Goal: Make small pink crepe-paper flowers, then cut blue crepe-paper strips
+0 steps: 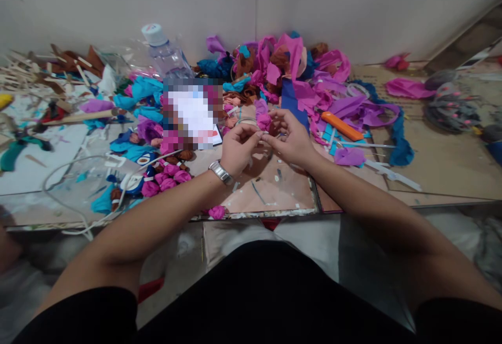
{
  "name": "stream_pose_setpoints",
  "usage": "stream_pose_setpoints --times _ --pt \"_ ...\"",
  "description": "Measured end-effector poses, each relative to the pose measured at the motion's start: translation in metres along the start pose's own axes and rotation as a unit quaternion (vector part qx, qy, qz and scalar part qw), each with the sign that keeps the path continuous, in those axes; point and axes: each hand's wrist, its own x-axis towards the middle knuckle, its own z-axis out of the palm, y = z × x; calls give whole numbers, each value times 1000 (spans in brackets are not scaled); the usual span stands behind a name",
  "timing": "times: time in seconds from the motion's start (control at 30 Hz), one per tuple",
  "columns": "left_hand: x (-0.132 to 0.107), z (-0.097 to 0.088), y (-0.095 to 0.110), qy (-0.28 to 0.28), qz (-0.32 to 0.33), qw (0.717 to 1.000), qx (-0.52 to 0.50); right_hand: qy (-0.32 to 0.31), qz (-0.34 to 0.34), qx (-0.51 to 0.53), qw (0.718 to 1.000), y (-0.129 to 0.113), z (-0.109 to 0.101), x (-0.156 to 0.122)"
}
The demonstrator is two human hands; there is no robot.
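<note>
Two-handed hold: my L grip (240, 149) & R grip (293, 137) are pinching the base of a pink paper bud (263, 121), which is sitting btwn them, just over the table (274, 192). Phone (194, 116) is lying to L, nr. a clear bottle (169, 57); orange cutter (342, 126) is lying to R, w/ purple paper strips (345, 107) alongside.

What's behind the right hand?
Beyond the right hand, a flat blue piece shows, with pink paper beside it. The hand covers part of the piece and whatever lies underneath.
</note>
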Motion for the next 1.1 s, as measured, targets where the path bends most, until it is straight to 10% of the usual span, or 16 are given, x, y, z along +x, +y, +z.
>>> stream_pose_setpoints --times 1.1 --pt "3 -3 -2 -10 42 999 28 22 17 38 999 2 -11 8"
